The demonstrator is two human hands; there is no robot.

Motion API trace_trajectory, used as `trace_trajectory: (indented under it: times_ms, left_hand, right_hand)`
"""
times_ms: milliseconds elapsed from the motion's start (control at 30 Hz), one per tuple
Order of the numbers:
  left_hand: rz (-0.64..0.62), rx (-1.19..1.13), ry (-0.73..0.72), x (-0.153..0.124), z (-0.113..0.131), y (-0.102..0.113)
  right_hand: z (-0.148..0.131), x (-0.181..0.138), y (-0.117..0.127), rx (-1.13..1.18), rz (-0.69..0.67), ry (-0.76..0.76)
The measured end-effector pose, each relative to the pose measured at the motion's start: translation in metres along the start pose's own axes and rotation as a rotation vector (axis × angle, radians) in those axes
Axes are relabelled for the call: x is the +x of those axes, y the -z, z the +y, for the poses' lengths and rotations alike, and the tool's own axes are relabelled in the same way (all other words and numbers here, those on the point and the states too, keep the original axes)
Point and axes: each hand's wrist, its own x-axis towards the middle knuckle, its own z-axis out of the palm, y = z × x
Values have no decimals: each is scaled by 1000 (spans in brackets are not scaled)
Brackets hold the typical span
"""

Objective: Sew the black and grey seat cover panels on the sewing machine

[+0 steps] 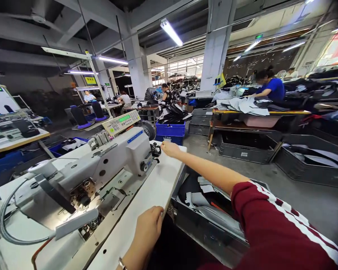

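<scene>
A white sewing machine (101,170) stands on a pale tabletop (154,183), its lamp lighting the needle area at lower left. My right hand (171,149) reaches across to the machine's far end, beside a small dark mechanism (156,150). Its fingers are closed in a pinch; whatever is between them is too small or hidden to name. Nearer to me, my left hand (148,227) rests at the front edge of the tabletop. Its fingers are curled in, with their tips out of sight, and no held thing shows.
A grey crate (205,228) with cut pieces sits below the table's right edge. Beyond the machine is a blue crate (170,129) piled with dark pieces. To the right, a workbench (287,111) carries pale pieces, and a person in blue (274,88) works there. A control panel (122,123) tops the machine.
</scene>
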Motion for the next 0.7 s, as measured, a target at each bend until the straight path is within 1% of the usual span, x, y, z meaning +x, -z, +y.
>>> trace_trajectory:
  times_ms: [33, 100, 200, 300, 433, 567, 700]
  left_hand:
    - [-8, -1, 1, 0, 0, 0]
    - [-14, 0, 0, 0, 0, -1]
    - [27, -9, 8, 0, -1, -4]
    - [91, -48, -5, 0, -4, -7]
    - [124, -51, -67, 1, -7, -11]
    - [133, -21, -55, -1, -8, -15]
    - [146, -36, -51, -4, -11, -20]
  right_hand:
    - [9, 15, 5, -3, -6, -58]
    - [18, 44, 8, -3, -34, -147]
    - [15, 80, -2, 5, -97, -229]
    - [9, 104, -14, 0, -150, -271]
    - [13, 120, -20, -24, -182, -277]
    - [19, 126, -20, -31, -184, -255]
    - [12, 130, -22, -37, -167, -216]
